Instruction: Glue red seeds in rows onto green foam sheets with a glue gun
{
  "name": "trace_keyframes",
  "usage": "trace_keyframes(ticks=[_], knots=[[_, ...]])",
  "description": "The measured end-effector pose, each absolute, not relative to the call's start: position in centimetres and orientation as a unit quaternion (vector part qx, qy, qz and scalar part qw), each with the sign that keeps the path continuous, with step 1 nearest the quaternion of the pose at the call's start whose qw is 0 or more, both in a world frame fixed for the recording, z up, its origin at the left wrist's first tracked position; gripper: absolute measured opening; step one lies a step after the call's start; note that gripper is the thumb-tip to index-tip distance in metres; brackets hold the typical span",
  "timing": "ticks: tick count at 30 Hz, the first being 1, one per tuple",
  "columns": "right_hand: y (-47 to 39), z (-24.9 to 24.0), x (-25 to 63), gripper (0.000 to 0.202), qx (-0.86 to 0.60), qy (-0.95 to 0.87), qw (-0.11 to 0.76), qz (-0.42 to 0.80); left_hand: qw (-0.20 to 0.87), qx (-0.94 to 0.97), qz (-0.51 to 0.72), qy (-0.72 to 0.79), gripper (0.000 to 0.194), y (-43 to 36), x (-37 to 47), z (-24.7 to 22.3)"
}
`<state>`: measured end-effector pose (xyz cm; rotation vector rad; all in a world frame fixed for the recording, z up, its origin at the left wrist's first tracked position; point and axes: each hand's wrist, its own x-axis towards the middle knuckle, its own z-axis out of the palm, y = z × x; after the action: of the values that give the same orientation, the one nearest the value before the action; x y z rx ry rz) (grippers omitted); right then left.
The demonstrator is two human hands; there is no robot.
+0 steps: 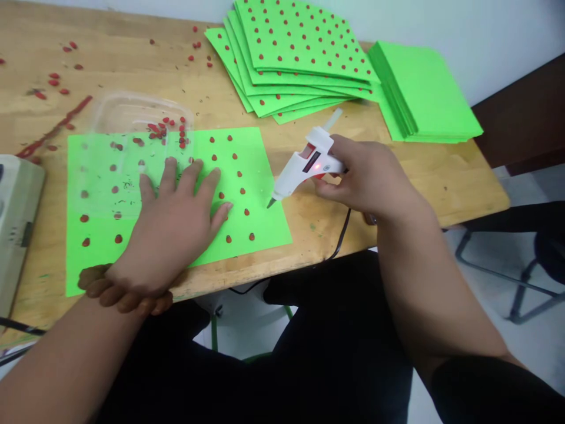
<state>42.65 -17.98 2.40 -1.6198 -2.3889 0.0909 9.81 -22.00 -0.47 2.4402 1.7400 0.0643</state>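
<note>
My right hand grips a white hot glue gun with a lit red light and a glue stick poking from its back. Its dark nozzle points down at the right part of a bright green sheet; whether the tip touches the sheet I cannot tell. Rows of small red pieces dot this sheet. My left hand rests on the sheet with its fingers spread. Just beyond those fingers is a clear plastic tray, overlapping the sheet, with loose red pieces gathered in its far right corner.
A fanned stack of red-dotted green sheets lies at the back, beside a pile of plain green sheets. Loose red bits and a dark red strip lie back left. A pale box-shaped device stands left. A black cord crosses the table's front edge.
</note>
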Motion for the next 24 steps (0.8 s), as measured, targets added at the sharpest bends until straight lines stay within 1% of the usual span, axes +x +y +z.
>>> trace_keyframes(ticks=[7,15,24], knots=[[-17.82,2.11,42.67,0.037,-0.548,-0.825,0.135,0.043,0.064,0.814,0.023,0.577,0.065,-21.98,9.71,-0.59],[-17.78,2.2,42.57,0.038,-0.549,-0.824,0.131,0.053,0.065,0.815,0.026,0.575,0.066,-21.98,9.65,-0.72],[-17.85,2.7,41.86,0.046,-0.585,-0.804,0.088,0.062,0.073,0.814,0.032,0.576,0.066,-21.98,9.7,-0.58]])
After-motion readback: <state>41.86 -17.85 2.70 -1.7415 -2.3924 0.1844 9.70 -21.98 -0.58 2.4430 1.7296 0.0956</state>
